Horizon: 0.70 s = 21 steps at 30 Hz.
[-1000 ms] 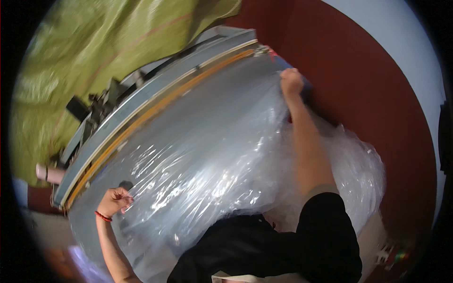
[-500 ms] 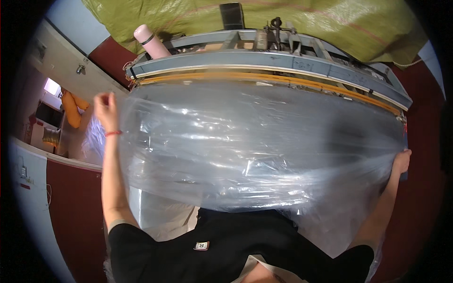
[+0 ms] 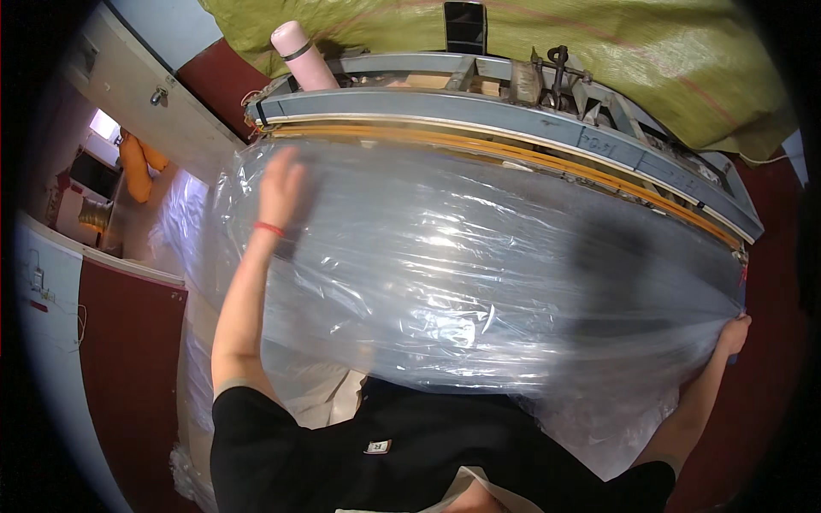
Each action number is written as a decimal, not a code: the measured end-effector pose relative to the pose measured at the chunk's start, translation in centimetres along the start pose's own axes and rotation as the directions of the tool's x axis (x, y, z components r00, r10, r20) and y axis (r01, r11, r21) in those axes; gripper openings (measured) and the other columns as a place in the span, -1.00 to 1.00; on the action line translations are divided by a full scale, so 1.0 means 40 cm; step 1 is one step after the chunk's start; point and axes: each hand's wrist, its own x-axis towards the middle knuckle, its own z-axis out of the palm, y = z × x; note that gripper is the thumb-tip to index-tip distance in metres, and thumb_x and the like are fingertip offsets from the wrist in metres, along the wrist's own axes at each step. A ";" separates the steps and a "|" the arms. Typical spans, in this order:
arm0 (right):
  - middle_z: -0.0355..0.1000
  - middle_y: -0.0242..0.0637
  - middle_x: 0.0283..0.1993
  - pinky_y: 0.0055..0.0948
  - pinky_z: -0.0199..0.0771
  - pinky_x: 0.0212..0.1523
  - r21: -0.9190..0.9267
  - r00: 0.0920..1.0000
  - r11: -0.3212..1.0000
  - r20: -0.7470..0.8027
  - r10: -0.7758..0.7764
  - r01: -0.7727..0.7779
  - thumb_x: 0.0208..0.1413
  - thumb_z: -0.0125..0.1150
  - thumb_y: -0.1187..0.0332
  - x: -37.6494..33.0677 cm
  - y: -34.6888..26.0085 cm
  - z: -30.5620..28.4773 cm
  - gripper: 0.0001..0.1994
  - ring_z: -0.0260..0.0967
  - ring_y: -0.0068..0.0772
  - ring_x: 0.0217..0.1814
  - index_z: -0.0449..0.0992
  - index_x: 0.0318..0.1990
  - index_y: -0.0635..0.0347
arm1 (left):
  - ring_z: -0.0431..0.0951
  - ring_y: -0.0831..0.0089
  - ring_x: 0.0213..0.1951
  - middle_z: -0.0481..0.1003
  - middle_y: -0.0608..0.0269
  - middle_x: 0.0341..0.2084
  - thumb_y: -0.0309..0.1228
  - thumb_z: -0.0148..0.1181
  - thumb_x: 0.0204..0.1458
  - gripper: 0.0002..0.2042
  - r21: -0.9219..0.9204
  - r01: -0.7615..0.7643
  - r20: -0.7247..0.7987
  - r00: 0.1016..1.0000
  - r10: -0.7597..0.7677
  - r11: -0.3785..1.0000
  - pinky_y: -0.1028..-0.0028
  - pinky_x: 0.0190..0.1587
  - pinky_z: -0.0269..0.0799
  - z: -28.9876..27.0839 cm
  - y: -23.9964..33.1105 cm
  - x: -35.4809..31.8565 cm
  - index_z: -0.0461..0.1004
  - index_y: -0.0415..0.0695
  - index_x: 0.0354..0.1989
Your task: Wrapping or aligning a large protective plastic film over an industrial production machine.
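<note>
A wide sheet of clear plastic film [image 3: 385, 256] is spread in front of me, creased and shining in the light. My right hand [image 3: 735, 334] is closed on its right edge, and the creases draw together toward that grip. Over the film's left part my left hand [image 3: 280, 192], with a red band at the wrist, has its fingers stretched out and holds nothing. Its fingertips are slightly blurred; whether they touch the film I cannot tell. Film also hangs down in front of my body and off the left side.
Beyond the film runs a grey metal frame [image 3: 368, 104] with an orange strip [image 3: 479, 147] along it. A pink bottle [image 3: 305, 58], a dark phone-like slab [image 3: 465, 28] and a metal clamp [image 3: 558, 75] stand at the back before a yellow-green woven sheet [image 3: 667, 51]. An open door [image 3: 141, 85] is at left.
My left hand has let go of the film's left edge and moved right, over the sheet, with fingers opened. The right hand keeps its grip, slightly lower in view. The view has shifted.
</note>
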 end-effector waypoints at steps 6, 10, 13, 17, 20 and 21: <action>0.37 -0.07 -0.16 -0.12 0.29 -0.21 0.072 1.000 0.997 -0.003 -0.025 0.025 0.10 -0.28 0.12 0.006 0.010 0.010 -0.67 0.31 0.02 -0.13 0.30 -0.15 0.11 | 0.04 0.10 0.17 0.16 0.07 0.09 -0.11 -0.02 -0.02 -0.49 0.074 -0.498 0.480 0.778 0.407 0.864 0.23 0.14 -0.02 0.106 0.246 -0.085 0.23 -0.17 0.06; 0.40 -0.15 -0.27 -0.30 0.28 -0.23 0.543 0.991 0.829 -0.078 -0.112 0.136 0.11 -0.19 0.12 0.144 0.174 0.127 -0.66 0.34 -0.18 -0.25 0.36 -0.20 0.20 | -0.03 0.07 0.19 0.03 0.08 0.16 -0.08 -0.04 -0.02 -0.45 0.146 -0.475 0.407 0.829 0.385 0.868 0.19 0.14 -0.05 0.159 0.236 -0.040 0.17 -0.16 0.09; 0.36 -0.33 -0.35 -0.47 0.24 -0.23 0.831 0.989 0.549 -0.010 -0.148 0.090 0.13 -0.13 0.18 0.173 0.278 0.107 -0.70 0.26 -0.44 -0.30 0.38 -0.23 0.24 | 0.07 0.03 0.14 0.17 0.05 0.07 -0.11 -0.02 -0.02 -0.54 0.072 -0.465 0.299 0.854 0.425 0.883 0.21 0.11 0.01 0.197 0.224 -0.006 0.31 -0.14 -0.01; 0.31 -0.44 -0.29 -0.59 0.22 -0.18 0.983 0.990 0.185 0.026 -0.135 -0.001 0.13 -0.08 0.17 0.071 0.281 -0.031 -0.72 0.21 -0.60 -0.24 0.38 -0.21 0.20 | 0.34 0.16 -0.12 0.40 0.13 -0.23 -0.28 0.12 -0.12 -0.76 0.120 -0.375 0.150 0.922 0.357 0.919 0.28 -0.10 0.25 0.204 0.252 0.025 0.47 -0.13 -0.31; 0.31 -0.43 -0.29 -0.55 0.22 -0.17 0.987 0.996 0.154 -0.029 -0.081 0.041 0.14 -0.10 0.20 0.007 0.296 -0.114 -0.74 0.21 -0.56 -0.25 0.38 -0.23 0.21 | 0.42 0.27 -0.32 0.43 0.24 -0.44 -0.36 0.20 -0.21 -0.83 0.217 -0.223 0.096 0.974 0.206 0.951 0.33 -0.29 0.31 0.224 0.282 0.038 0.46 -0.15 -0.43; 0.32 -0.43 -0.28 -0.55 0.22 -0.14 0.985 0.995 0.168 -0.028 -0.091 0.043 0.14 -0.09 0.20 0.009 0.312 -0.114 -0.73 0.21 -0.57 -0.23 0.38 -0.23 0.22 | 0.42 0.27 -0.33 0.43 0.24 -0.45 -0.36 0.20 -0.21 -0.83 0.189 -0.194 0.034 0.981 0.191 0.963 0.34 -0.29 0.32 0.229 0.291 0.039 0.46 -0.15 -0.46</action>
